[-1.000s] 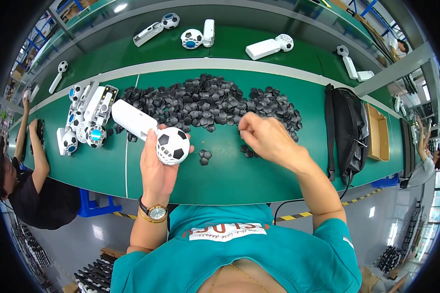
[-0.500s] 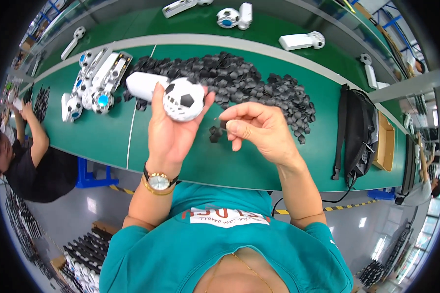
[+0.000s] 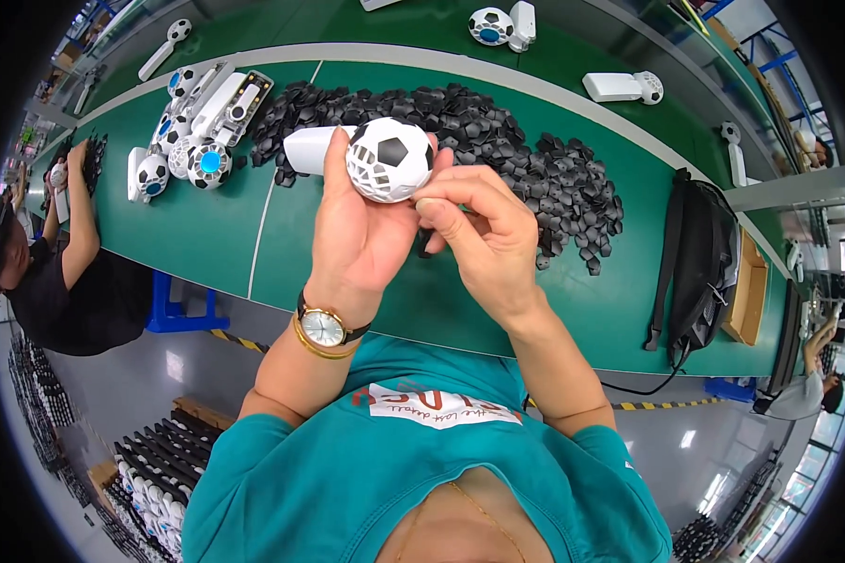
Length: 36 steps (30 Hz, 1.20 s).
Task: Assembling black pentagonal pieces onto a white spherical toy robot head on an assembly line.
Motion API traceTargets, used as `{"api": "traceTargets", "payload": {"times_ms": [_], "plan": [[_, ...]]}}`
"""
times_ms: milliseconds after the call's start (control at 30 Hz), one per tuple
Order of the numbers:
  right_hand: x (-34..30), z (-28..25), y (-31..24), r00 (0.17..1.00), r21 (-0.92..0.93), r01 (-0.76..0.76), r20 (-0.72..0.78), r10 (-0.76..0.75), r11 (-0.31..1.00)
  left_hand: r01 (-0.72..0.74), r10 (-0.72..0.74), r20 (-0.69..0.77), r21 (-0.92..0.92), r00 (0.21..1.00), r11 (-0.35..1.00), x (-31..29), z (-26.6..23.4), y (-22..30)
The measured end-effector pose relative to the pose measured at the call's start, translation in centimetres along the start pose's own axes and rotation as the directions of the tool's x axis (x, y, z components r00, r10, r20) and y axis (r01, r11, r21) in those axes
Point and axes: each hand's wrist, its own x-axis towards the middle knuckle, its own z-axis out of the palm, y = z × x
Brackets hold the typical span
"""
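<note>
My left hand [image 3: 359, 230] is closed round a white device whose round head [image 3: 391, 161] has a soccer-ball pattern with a black pentagon patch and openwork slots. Its white handle [image 3: 310, 152] sticks out to the left behind my thumb. My right hand [image 3: 483, 230] is pinched, with thumb and forefinger touching the ball's lower right edge; what lies between those fingertips is hidden. Below these fingers a bit of black [image 3: 425, 246] shows, partly covered. Behind both hands spreads a big heap of small black pentagon pieces [image 3: 460, 117].
Several similar white ball-headed devices [image 3: 211, 165] lie at the left on the green table [image 3: 282, 263]. More devices [image 3: 624, 86] lie on the green surface beyond its pale rim. A black backpack [image 3: 697, 267] and an open cardboard box [image 3: 747, 286] stand at the right. A co-worker [image 3: 70, 272] sits at the left.
My right hand has moved left and up to the ball, from an earlier pinch over the table. The ball is turned, so its slots now face left. The view has shifted slightly.
</note>
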Motion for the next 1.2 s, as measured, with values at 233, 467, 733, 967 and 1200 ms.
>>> {"api": "traceTargets", "payload": {"times_ms": [233,467,733,967,1200], "plan": [[0.1,0.1,0.1,0.98,-0.177,0.197,-0.002,-0.201,0.964,0.041,-0.041,-0.009,-0.022,0.999,0.999,0.0,0.2,-0.4],[0.1,0.7,1.0,0.954,-0.253,0.267,-0.07,-0.292,0.93,0.016,-0.017,-0.006,-0.019,1.0,1.0,-0.1,0.7,-0.8],[0.4,0.3,1.0,0.935,-0.38,0.291,-0.08,-0.345,0.878,-0.007,0.007,0.006,-0.035,1.0,0.999,0.2,0.9,-1.4],[2.0,-1.0,0.3,0.905,-0.403,0.425,0.166,-0.392,0.81,0.012,0.013,0.279,-0.088,0.96,0.996,-0.6,-1.1,-0.7],[1.2,-0.7,-0.1,0.879,-0.385,0.476,0.233,-0.416,0.79,-0.088,0.072,0.221,0.059,0.973,0.994,-2.1,-1.1,-1.1]]}}
